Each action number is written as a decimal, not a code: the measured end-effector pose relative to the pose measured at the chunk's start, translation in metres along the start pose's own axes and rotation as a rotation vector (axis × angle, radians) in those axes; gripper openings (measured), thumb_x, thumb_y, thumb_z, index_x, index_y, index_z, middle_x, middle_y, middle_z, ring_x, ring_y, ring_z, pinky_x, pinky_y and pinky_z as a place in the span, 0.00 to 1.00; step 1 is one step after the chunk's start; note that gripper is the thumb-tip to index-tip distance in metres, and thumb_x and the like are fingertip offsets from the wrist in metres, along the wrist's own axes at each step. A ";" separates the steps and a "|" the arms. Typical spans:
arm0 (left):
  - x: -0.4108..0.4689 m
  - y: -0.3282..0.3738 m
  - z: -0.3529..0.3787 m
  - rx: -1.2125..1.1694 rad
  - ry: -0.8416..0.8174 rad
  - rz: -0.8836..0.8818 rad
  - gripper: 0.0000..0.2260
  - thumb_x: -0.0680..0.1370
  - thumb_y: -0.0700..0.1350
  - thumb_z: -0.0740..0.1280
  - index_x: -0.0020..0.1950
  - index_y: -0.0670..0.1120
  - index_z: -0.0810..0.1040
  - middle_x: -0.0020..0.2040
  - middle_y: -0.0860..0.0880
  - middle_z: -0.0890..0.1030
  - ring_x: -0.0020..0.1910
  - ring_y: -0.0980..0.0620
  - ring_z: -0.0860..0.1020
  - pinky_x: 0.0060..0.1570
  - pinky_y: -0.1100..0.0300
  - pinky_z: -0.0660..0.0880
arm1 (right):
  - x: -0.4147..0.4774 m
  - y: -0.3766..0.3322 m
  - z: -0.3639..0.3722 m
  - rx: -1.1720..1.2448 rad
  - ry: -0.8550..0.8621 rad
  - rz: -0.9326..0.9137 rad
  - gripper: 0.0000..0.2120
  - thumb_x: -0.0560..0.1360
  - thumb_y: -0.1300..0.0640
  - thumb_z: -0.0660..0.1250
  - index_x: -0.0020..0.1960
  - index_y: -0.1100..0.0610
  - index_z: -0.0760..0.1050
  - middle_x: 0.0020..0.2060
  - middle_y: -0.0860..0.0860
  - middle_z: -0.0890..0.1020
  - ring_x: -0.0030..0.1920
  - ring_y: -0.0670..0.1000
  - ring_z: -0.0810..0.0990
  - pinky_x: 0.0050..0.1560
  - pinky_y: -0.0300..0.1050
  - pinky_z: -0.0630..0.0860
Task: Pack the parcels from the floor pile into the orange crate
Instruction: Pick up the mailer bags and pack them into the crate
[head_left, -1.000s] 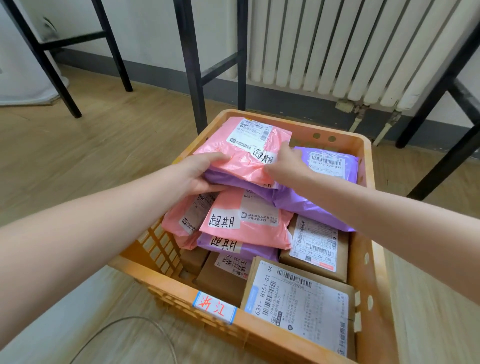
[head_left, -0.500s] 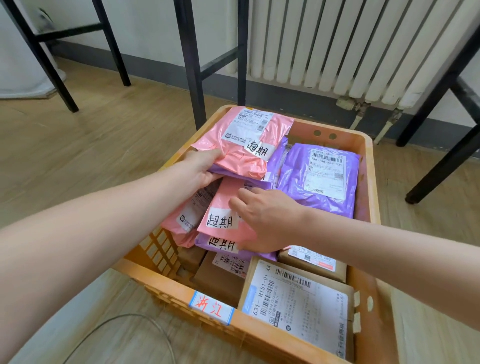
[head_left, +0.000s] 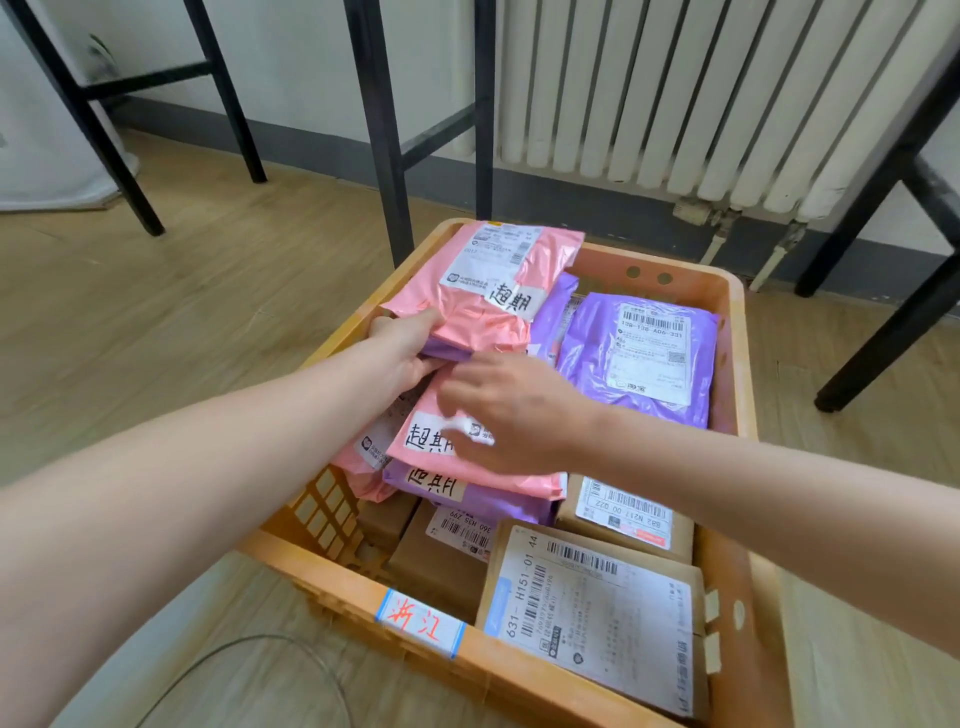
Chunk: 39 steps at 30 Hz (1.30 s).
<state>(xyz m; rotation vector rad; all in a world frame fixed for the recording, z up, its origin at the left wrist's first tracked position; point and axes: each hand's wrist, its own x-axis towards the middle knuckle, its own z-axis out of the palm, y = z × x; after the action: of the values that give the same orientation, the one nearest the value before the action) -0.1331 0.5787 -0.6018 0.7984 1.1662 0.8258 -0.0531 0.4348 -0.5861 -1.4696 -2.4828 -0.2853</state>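
Note:
The orange crate (head_left: 730, 364) stands on the floor, packed with parcels. My left hand (head_left: 410, 348) grips the near edge of a pink mailer (head_left: 498, 291) and a purple one under it, held tilted at the crate's far left. My right hand (head_left: 514, 410) hovers with fingers spread and relaxed over a second pink mailer (head_left: 415, 441) in the crate's middle; it looks blurred. A purple mailer (head_left: 644, 348) lies at the far right. Brown boxes (head_left: 592, 608) with white labels fill the near side.
Black metal table legs (head_left: 379, 130) stand just behind the crate, more legs (head_left: 893, 291) to the right. A white radiator (head_left: 701, 93) lines the wall. A thin cable (head_left: 291, 644) loops on the wooden floor near the crate's front left corner.
My right hand left the top pink mailer, dropped toward the middle stack, then shifted slightly up and right. The left hand kept its hold and tilted the pink mailer up toward the far left.

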 end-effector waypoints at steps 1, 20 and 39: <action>-0.001 -0.001 -0.002 0.017 0.003 0.006 0.23 0.73 0.32 0.69 0.67 0.36 0.69 0.60 0.34 0.77 0.34 0.46 0.78 0.19 0.54 0.76 | 0.001 0.008 -0.001 0.004 0.115 0.046 0.13 0.71 0.51 0.61 0.44 0.60 0.78 0.39 0.56 0.79 0.39 0.58 0.77 0.34 0.49 0.75; -0.019 0.016 -0.018 -0.172 -0.394 -0.125 0.17 0.74 0.46 0.63 0.62 0.42 0.72 0.63 0.38 0.73 0.60 0.40 0.77 0.61 0.44 0.74 | 0.013 0.076 -0.031 1.407 0.659 1.498 0.32 0.71 0.73 0.62 0.71 0.55 0.60 0.55 0.57 0.72 0.43 0.53 0.77 0.35 0.46 0.79; -0.008 0.085 -0.019 0.017 0.072 0.489 0.11 0.72 0.31 0.67 0.41 0.47 0.74 0.45 0.47 0.78 0.45 0.47 0.80 0.45 0.53 0.81 | -0.061 0.045 -0.035 0.914 0.258 1.313 0.22 0.73 0.69 0.63 0.66 0.55 0.70 0.55 0.55 0.73 0.23 0.40 0.74 0.20 0.32 0.66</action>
<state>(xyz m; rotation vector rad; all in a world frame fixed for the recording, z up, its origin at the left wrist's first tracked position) -0.1642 0.6136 -0.5278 1.0971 1.0542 1.2550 0.0182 0.3951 -0.5691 -1.9465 -0.7854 0.7260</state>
